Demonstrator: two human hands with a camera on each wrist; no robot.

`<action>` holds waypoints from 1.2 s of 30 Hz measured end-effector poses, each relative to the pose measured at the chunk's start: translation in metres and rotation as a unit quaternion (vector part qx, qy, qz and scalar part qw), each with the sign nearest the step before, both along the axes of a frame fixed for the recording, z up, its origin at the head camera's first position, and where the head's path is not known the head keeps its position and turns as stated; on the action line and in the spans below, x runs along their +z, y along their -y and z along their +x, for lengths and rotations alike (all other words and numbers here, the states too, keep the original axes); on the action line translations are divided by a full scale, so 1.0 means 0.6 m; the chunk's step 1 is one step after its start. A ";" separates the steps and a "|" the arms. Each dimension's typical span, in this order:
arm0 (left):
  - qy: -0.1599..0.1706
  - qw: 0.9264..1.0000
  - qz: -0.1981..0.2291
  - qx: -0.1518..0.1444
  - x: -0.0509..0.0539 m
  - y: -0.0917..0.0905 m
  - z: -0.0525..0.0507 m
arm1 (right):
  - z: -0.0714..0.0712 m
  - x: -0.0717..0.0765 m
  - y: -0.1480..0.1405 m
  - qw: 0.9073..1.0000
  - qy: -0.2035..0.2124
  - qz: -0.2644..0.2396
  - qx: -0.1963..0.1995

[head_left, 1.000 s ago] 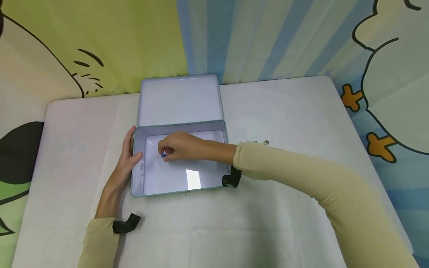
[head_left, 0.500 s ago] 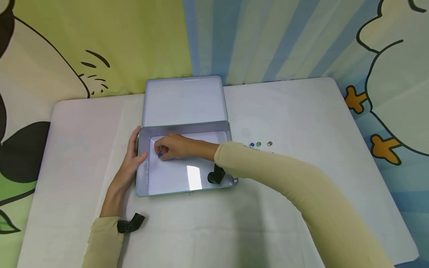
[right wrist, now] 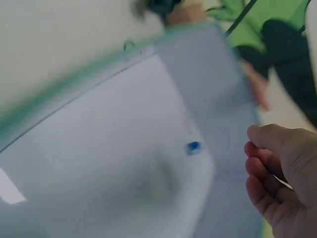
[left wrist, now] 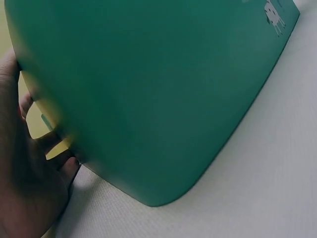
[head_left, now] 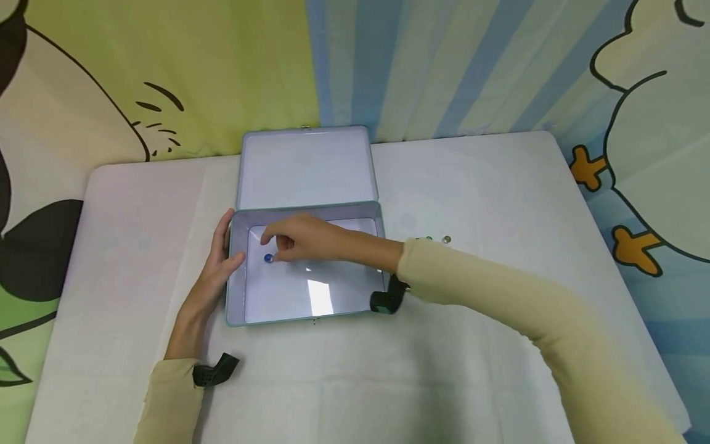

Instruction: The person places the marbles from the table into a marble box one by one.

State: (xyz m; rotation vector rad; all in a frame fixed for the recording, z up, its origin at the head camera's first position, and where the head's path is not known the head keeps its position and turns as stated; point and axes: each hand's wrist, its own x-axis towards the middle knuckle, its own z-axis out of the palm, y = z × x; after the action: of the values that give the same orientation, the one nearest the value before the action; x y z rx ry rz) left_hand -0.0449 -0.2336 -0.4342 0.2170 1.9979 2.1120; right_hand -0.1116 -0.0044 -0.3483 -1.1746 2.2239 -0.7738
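Right hand (head_left: 306, 238) over the box (head_left: 277, 303), grip loose, holding nothing! 1 blue marble (head_left: 269, 258) lies inside the box near its left wall (head_left: 237, 299), gripped by the left hand (head_left: 212, 277); 1 gold marble (head_left: 447, 239) sits right of the box.

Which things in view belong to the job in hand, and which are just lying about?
In the job: box, gripped by the left hand; blue marble, inside the box near the right hand; probably the loose marbles right of the box.

Merely around: table, curtain, wrist cameras.
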 end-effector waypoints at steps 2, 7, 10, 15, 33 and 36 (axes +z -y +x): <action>0.000 1.000 -0.001 0.001 0.000 -0.001 -0.002 | 0.028 0.028 -0.039 0.998 -0.058 -0.014 -0.003; 0.001 1.000 -0.006 0.002 0.000 -0.001 0.001 | 0.132 0.034 -0.164 0.961 -0.235 -0.135 -0.063; 0.004 1.000 -0.009 -0.002 0.000 -0.002 0.002 | 0.194 -0.007 -0.239 0.932 -0.254 -0.201 -0.160; -0.003 1.000 -0.006 0.000 0.000 0.000 -0.003 | 0.271 -0.082 -0.337 0.899 -0.161 -0.205 -0.351; 0.011 1.000 -0.009 0.004 0.000 -0.002 -0.001 | 0.291 -0.109 -0.390 0.854 -0.137 -0.151 -0.478; 0.010 1.000 -0.012 0.006 0.001 -0.001 -0.001 | 0.289 -0.126 -0.400 0.855 -0.141 -0.148 -0.476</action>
State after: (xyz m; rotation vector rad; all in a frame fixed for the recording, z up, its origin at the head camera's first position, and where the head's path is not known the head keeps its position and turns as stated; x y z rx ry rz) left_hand -0.0452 -0.2328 -0.4335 0.1808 2.0177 2.0876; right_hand 0.0615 0.2357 -0.4240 -0.1933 3.0162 -1.4206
